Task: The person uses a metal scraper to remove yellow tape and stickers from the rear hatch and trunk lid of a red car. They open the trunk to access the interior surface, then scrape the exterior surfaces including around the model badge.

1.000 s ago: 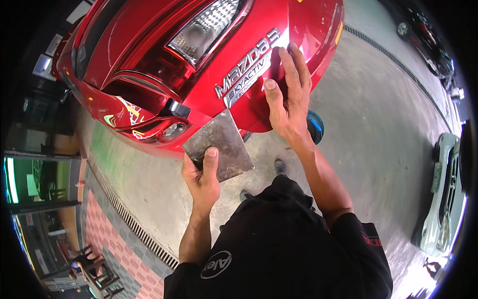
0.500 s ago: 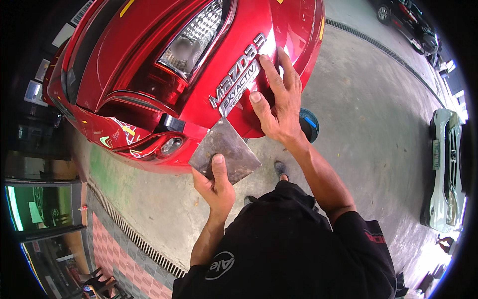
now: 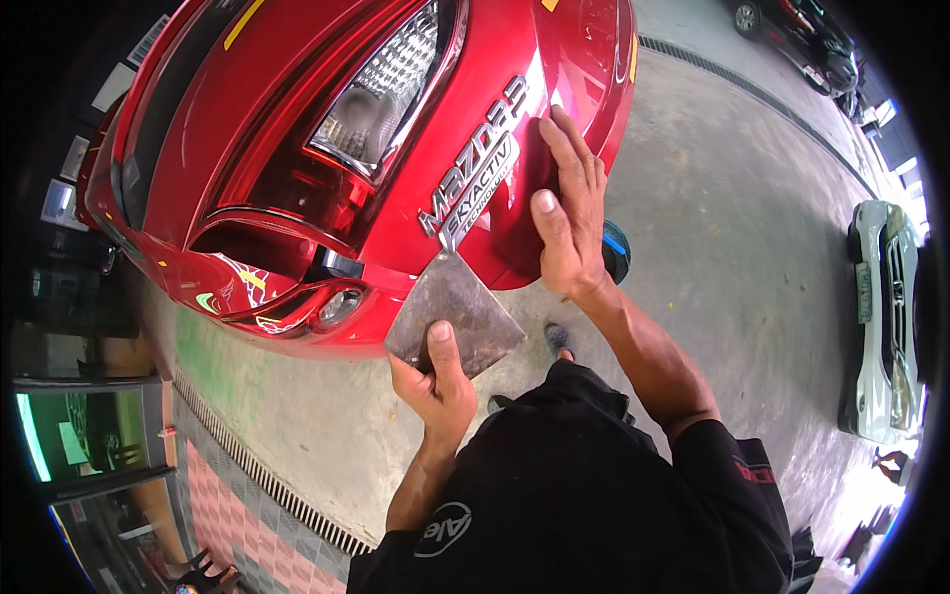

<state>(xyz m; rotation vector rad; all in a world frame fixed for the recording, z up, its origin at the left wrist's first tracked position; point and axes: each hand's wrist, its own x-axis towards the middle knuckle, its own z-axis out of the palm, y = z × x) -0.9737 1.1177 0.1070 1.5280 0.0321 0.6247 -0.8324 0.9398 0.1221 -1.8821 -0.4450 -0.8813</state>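
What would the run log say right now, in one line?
left hand: holds gray square plate, top corner at lower end of chrome badge | right hand: open, against or just over red car

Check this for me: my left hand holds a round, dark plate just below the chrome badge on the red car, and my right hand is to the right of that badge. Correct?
Not quite: the plate is four-sided, with straight edges, as the head view shows. Your left hand does hold it just below the red car's chrome badge, and your right hand is to the badge's right.
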